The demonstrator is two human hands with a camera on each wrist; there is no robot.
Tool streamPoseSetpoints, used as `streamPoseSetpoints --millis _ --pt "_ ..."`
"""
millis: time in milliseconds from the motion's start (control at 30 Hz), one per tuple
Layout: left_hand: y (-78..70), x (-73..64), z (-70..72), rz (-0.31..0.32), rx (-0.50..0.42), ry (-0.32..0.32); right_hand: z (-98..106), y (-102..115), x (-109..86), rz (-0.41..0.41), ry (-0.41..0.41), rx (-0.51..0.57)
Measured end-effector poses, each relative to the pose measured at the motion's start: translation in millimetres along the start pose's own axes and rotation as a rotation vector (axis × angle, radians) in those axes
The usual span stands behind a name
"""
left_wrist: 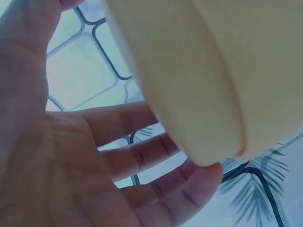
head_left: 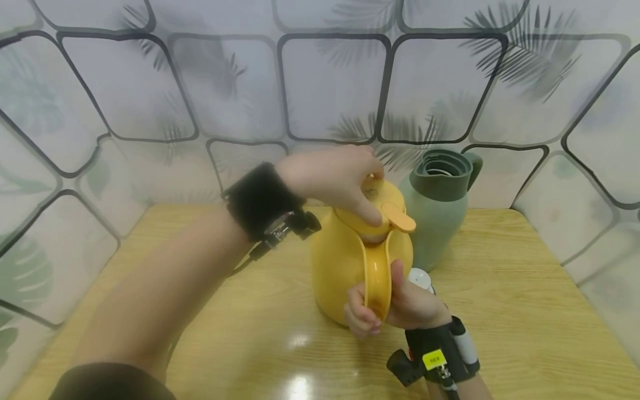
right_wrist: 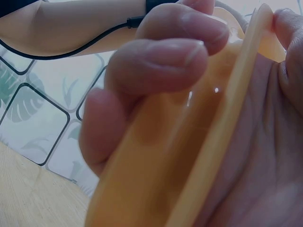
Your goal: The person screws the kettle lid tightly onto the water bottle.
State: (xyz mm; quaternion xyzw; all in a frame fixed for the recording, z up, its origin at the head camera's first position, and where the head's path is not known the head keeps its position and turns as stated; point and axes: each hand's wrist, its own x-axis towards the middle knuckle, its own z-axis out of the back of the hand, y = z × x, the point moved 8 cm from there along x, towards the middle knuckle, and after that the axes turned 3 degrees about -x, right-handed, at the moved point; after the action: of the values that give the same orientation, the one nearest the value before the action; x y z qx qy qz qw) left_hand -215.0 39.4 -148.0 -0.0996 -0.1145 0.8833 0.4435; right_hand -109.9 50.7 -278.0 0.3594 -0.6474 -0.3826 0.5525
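Note:
A yellow thermos jug [head_left: 332,266] stands on the table, its handle toward me. My left hand [head_left: 335,175] grips the jug's lid [head_left: 387,194] from the left, thumb on the near side. In the left wrist view, the fingers [left_wrist: 137,156] of that hand reach round the lid's edge [left_wrist: 189,94]. My right hand [head_left: 415,305] holds the handle [head_left: 377,278], with fingers curled round it. The right wrist view shows those fingers [right_wrist: 165,66] close up over the handle [right_wrist: 156,156]. An orange-yellow lever [head_left: 398,216] sticks out from the lid above the handle.
Behind the yellow jug, to its right, stands a green thermos jug [head_left: 432,222] with an uncovered mouth. A white round object [head_left: 420,278] is partly hidden behind my right hand. The wooden table [head_left: 525,311] ends at a patterned wall covering [head_left: 330,89].

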Motion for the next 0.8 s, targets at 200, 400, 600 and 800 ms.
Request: streamPoseSetpoints --millis 200,400,600,800 --pt "-0.2 0.0 0.9 -0.002 0.025 0.033 -0.1 0.1 -0.2 0.001 0.002 0.005" --pt "0.0 0.3 1.6 -0.004 0.055 0.051 -0.6 -0.3 -0.3 -0.004 0.002 0.011" --pt "-1.9 2.4 1.6 -0.017 0.071 0.093 -1.1 -0.3 -1.1 -0.004 0.007 0.02" --pt "-4.3 2.9 3.3 -0.017 0.095 0.127 -1.2 0.0 -1.0 -0.005 0.005 0.018"
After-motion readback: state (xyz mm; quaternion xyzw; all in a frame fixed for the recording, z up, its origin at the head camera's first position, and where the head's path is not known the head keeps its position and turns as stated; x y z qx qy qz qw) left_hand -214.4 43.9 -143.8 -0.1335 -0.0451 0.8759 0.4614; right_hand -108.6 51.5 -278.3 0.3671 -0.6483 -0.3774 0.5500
